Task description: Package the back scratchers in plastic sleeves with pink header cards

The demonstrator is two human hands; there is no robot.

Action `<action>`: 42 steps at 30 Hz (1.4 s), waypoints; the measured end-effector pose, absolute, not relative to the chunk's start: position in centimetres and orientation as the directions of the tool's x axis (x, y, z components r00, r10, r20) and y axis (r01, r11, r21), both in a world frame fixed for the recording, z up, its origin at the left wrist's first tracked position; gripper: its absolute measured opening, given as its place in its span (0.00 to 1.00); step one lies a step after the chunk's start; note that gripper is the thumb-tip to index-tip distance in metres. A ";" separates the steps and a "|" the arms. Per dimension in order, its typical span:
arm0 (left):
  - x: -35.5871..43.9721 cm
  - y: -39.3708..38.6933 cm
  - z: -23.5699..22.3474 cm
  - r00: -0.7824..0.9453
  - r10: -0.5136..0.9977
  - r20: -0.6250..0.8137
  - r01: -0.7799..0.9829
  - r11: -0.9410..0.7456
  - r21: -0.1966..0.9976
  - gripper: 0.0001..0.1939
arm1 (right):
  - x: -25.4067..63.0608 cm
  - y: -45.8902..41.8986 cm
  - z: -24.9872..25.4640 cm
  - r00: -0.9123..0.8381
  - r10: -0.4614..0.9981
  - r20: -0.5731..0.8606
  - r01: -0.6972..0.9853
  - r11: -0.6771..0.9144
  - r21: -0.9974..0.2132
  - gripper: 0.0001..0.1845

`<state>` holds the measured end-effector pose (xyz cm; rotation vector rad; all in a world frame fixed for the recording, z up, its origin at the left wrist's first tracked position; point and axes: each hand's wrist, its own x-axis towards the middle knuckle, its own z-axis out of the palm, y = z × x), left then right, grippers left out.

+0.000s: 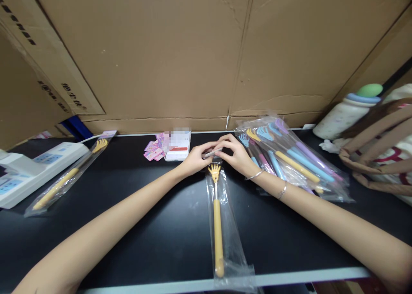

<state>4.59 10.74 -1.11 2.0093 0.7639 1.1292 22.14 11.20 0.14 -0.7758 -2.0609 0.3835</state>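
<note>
Both hands pinched on top of bagged scratcher, mid-table.

From left: white device (28,169), bagged yellow scratcher (69,176), pink tags (153,150), phone (178,147); left hand (195,159) and right hand (236,156), fingers curled, gripping bag (225,225) top over yellow scratcher (218,225); pile of bagged scratchers (289,159) beside, bottle (349,109), handbag (380,152). Carton print unreadable.
</note>
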 end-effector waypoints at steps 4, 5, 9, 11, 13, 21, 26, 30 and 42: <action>4.5 10.6 -0.9 0.455 0.751 0.479 0.205 -0.612 0.764 0.22 | 22.0 11.0 0.4 -0.440 0.636 0.633 0.344 0.771 -0.536 0.04; 4.5 10.6 -0.9 0.452 0.751 0.480 0.214 -0.614 0.759 0.22 | 22.0 11.0 0.4 -0.439 0.637 0.633 0.344 0.770 -0.537 0.04; 4.6 10.7 -1.0 0.446 0.753 0.484 0.190 -0.608 0.771 0.23 | 22.0 11.1 0.2 -0.407 0.670 0.621 0.377 0.743 -0.554 0.05; 4.6 10.8 -1.1 0.441 0.758 0.481 0.153 -0.591 0.792 0.24 | 22.0 11.1 0.1 -0.387 0.686 0.616 0.395 0.727 -0.561 0.06; 4.6 10.8 -1.2 0.431 0.771 0.469 0.140 -0.570 0.809 0.24 | 22.0 11.2 0.1 -0.375 0.698 0.610 0.407 0.715 -0.568 0.07; 4.4 11.0 -1.4 0.416 0.759 0.501 0.123 -0.593 0.796 0.24 | 22.1 11.2 0.2 -0.408 0.709 0.575 0.393 0.705 -0.590 0.11; 4.4 11.1 -1.5 0.419 0.755 0.504 0.114 -0.594 0.796 0.23 | 22.1 11.3 0.0 -0.413 0.697 0.587 0.392 0.717 -0.576 0.09; 4.5 11.1 -1.5 0.423 0.754 0.503 0.086 -0.586 0.806 0.23 | 22.1 11.3 -0.2 -0.431 0.688 0.584 0.398 0.725 -0.562 0.10; 4.4 10.6 -0.7 0.374 0.792 0.482 0.096 -0.550 0.830 0.18 | 22.1 11.3 -0.1 -0.463 0.664 0.587 0.413 0.748 -0.520 0.11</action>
